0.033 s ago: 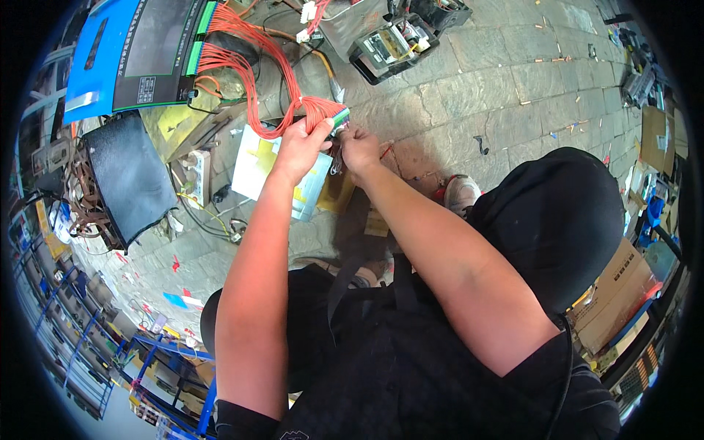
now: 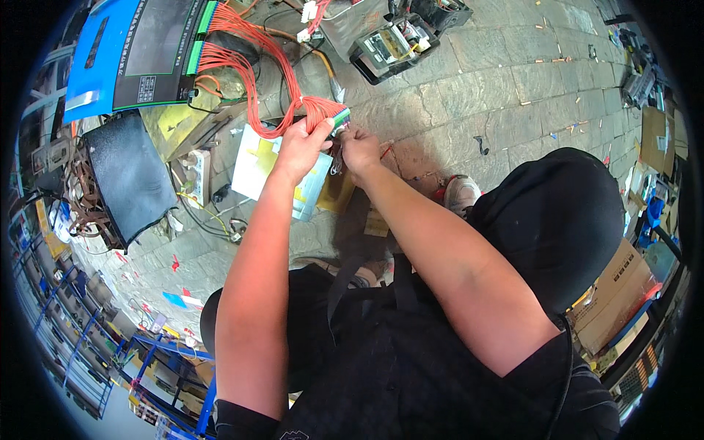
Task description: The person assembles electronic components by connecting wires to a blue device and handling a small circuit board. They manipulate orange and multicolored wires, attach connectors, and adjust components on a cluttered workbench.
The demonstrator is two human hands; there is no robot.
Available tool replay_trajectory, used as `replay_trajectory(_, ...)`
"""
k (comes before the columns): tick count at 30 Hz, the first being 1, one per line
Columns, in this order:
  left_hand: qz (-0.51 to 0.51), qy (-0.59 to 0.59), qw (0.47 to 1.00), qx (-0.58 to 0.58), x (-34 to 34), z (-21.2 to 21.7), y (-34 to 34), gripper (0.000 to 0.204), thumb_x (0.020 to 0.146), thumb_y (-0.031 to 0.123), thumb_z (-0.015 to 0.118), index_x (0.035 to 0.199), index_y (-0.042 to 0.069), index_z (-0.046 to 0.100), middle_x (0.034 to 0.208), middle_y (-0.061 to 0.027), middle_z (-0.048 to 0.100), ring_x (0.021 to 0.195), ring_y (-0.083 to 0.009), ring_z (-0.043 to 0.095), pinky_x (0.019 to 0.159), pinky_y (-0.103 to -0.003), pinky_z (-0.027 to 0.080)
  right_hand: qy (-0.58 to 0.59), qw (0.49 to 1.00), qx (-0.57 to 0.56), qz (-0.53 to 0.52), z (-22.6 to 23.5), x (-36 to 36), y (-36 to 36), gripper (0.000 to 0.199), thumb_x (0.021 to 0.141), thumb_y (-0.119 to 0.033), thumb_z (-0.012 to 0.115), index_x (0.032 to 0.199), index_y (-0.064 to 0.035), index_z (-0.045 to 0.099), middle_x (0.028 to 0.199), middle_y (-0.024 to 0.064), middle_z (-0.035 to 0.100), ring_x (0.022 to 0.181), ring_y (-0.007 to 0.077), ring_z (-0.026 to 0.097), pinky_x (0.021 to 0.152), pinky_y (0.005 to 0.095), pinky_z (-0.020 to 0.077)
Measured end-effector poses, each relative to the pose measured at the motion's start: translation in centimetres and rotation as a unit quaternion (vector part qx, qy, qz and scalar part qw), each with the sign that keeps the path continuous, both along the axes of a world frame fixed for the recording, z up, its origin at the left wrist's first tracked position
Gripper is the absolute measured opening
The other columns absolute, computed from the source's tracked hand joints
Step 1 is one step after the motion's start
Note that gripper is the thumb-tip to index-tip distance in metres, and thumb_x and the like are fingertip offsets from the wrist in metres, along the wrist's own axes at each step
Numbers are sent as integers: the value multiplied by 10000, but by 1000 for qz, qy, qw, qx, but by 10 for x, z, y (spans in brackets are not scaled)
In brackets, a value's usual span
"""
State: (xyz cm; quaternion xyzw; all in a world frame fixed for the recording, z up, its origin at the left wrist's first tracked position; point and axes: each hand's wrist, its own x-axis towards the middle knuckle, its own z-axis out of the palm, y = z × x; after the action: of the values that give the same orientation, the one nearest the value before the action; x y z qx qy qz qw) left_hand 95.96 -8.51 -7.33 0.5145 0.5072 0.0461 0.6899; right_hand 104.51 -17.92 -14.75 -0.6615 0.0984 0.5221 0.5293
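Observation:
My left hand (image 2: 299, 149) grips a green terminal connector (image 2: 341, 117) at the end of a thick bundle of red wires (image 2: 258, 121). The wires loop back to green terminal strips (image 2: 195, 57) along the edge of a blue and black control box (image 2: 139, 59) at upper left. Against the connector's near end, the fingers of my right hand (image 2: 359, 152) are pinched together. Whatever sits between those fingertips is hidden. Below both hands lies a light-coloured sheet (image 2: 249, 165) with yellow patches.
A black open-topped case (image 2: 389, 50) with parts inside stands on the stone-paved floor ahead. At left are a black flat panel (image 2: 130, 176), a white power strip (image 2: 196, 177) and loose cables. My shoe (image 2: 462, 193) shows beside my right forearm. Cardboard boxes (image 2: 612, 297) lie at far right.

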Motion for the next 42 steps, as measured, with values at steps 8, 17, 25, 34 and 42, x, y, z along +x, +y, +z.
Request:
replay_trajectory(8, 7, -5, 1000, -10, 1, -1, -3, 406, 1056, 328, 641, 1323, 24, 671, 1250, -55, 701, 1107, -140, 666, 959, -362, 595, 2, 999, -26, 24, 11, 5, -5, 186, 1000, -150, 636, 920, 0, 712, 838, 52, 695, 713, 127, 606, 643, 341, 498)
replay_trajectory(17, -3, 17, 1000, 3, 6, 5, -5, 375, 1057, 296, 639, 1314, 26, 675, 1237, -48, 703, 1087, -138, 670, 828, -335, 635, -37, 999, 8, 9, -7, -6, -7, 150, 989, -89, 624, 952, 28, 710, 876, 84, 713, 764, 156, 629, 697, 357, 515)
replay_trajectory(25, 16, -2, 1000, 13, 7, 8, -14, 342, 1067, 275, 624, 1316, 47, 676, 1194, -37, 704, 1028, -133, 672, 767, -309, 634, -43, 999, 2, -11, 5, -8, 2, 173, 999, -103, 658, 975, 61, 709, 883, 126, 733, 732, 208, 709, 671, 380, 542)
replay_trajectory(34, 37, 1, 999, 29, 5, 7, -16, 333, 1082, 298, 604, 1312, 67, 675, 1180, -31, 700, 994, -117, 667, 749, -305, 635, -68, 993, -52, 82, -9, -4, 4, 208, 1015, -130, 637, 1056, 47, 739, 962, 134, 748, 821, 190, 702, 718, 371, 557)
replay_trajectory(42, 29, -4, 999, 15, -1, 8, -18, 292, 1076, 280, 616, 1267, 70, 686, 1066, -24, 690, 846, -112, 659, 701, -293, 637, -129, 979, -76, 137, -5, 2, 2, 270, 957, -212, 717, 889, 46, 756, 837, 201, 756, 757, 261, 728, 718, 427, 547)
